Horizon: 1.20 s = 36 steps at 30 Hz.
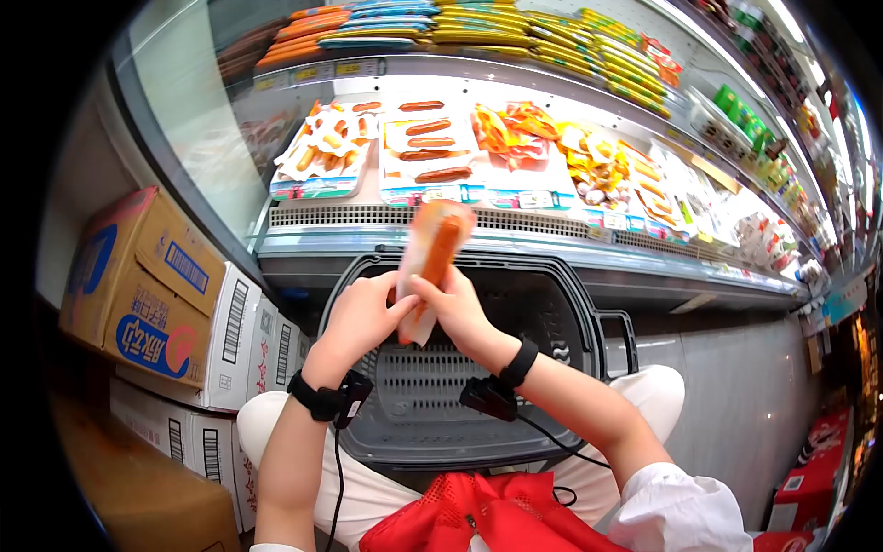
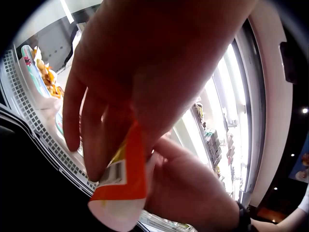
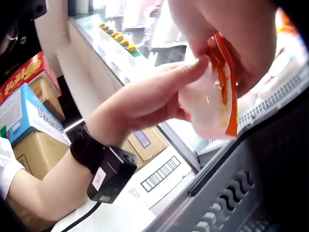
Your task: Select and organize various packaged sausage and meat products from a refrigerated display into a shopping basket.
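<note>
A sausage in a clear packet with orange edging point(image 1: 440, 244) is held upright over the dark grey basket point(image 1: 579, 294). My left hand point(image 1: 361, 317) grips it from the left side, with the thumb on its lower part. The right hand point(image 1: 463, 313) holds the same packet from the right, thumb across its front. In the left wrist view the packet's orange and white end point(image 2: 123, 188), with a barcode label, hangs below the fingers. Through the clear film point(image 3: 207, 104), the right wrist view shows the reddish filling.
Behind the basket a chilled shelf point(image 1: 349, 239) bears white trays of sausages point(image 1: 428, 147) and yellow packets point(image 1: 593, 161). Flat packs lie on the shelf above point(image 1: 478, 28). Cardboard boxes point(image 1: 152, 285) are stacked at the left. Red boxes point(image 1: 814, 469) stand at the right.
</note>
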Motion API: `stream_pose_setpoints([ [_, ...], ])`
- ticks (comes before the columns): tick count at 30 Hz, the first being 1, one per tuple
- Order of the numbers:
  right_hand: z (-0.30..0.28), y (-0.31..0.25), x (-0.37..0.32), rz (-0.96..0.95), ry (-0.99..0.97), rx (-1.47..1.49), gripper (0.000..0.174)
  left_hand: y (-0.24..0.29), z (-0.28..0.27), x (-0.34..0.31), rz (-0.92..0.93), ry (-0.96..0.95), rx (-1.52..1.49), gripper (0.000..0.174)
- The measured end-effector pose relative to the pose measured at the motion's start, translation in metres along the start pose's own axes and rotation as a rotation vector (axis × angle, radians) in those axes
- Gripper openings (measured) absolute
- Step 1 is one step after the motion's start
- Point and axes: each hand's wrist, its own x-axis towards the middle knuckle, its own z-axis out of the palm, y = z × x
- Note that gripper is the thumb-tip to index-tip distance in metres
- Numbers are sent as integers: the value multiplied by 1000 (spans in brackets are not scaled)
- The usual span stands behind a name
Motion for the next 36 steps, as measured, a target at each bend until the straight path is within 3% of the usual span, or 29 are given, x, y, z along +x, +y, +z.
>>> stream_pose_setpoints([
  [1,0,12,2,-64,99,-10,29,-1,-6,0,-24,35,55,19],
  [3,-6,38,6,-96,68,-48,22,-10,-21,7,-67,189,116,22],
  [5,-7,48,-5,233,-37,-150,17,-23,-40,13,-44,376,293,20],
  [7,-4,68,-11,408,-116,-323,19,-29,-61,15,-131,429,307,22],
  [9,1,85,-10,424,-225,-518,23,-41,-80,16,-172,461,352,22],
  [10,1,93,-9,559,-239,-612,27,-48,-90,16,-221,465,332,21],
  [11,0,109,-5,569,-256,-610,27,-60,-98,19,-245,469,326,21],
  [14,-17,202,7,807,-139,-219,26,-75,-116,20,-323,490,353,21],
  [18,-18,242,8,951,-78,8,23,-90,-127,21,-269,405,209,22],
  [21,-15,275,10,881,87,-104,30,-103,-135,22,-241,366,177,24],
  [23,-18,315,15,746,208,-346,28,-102,-139,19,-267,376,192,24],
  [27,-7,344,27,692,278,-359,24,-98,-141,20,-295,372,178,25],
  [29,2,338,29,830,127,-376,30,-100,-140,21,-294,356,181,26],
  [30,-4,358,29,767,-62,-591,24,-100,-139,21,-294,354,189,25],
  [31,-12,377,25,766,-63,-588,24,-100,-139,21,-291,351,196,24],
  [33,-31,399,21,247,-460,-945,29,-101,-140,20,-298,357,190,24],
  [35,-42,408,23,342,-502,-981,35,-100,-142,21,-271,382,180,25],
  [36,-41,382,26,378,-482,-983,36,-99,-142,21,-275,381,187,25],
])
